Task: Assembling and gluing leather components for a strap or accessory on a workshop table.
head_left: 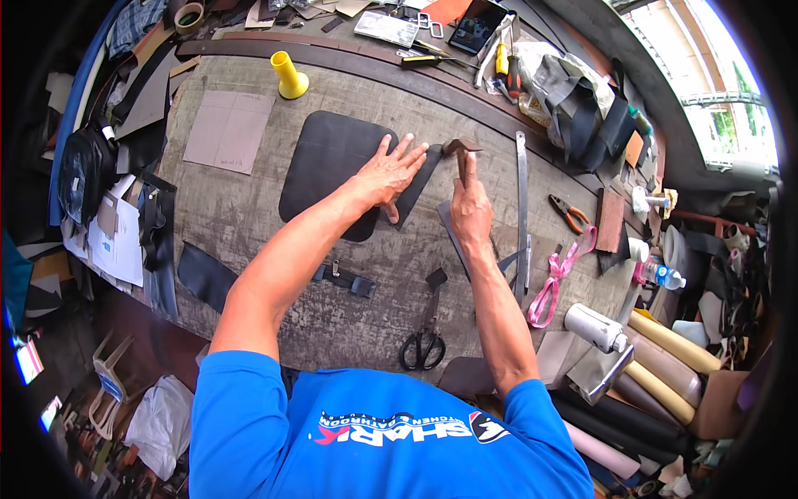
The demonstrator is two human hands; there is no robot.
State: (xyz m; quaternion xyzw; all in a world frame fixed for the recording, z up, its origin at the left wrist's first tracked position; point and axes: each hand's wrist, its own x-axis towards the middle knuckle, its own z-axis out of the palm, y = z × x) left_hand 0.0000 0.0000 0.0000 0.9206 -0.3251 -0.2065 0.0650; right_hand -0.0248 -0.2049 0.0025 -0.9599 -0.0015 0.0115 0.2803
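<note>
A black leather-like panel with rounded corners (324, 162) lies flat near the middle of the worktable. My left hand (389, 176) rests on its right part, palm down with the fingers spread. From under that hand a narrow dark strip (418, 190) slants along the panel's right edge. Just right of the strip, my right hand (471, 212) is closed round the handle of a hammer (459, 148), index finger stretched along it. The hammer's dark head is beside the strip's upper end; whether it touches is unclear. Part of the handle is hidden in my grip.
Behind the panel stands a yellow funnel-shaped holder (288, 76), with a grey-pink sheet (229, 131) to its left. Toward the right are a steel ruler (521, 208), pliers (568, 214), pink ribbon (552, 287) and a white can (595, 328). Black scissors (422, 350) lie close to me.
</note>
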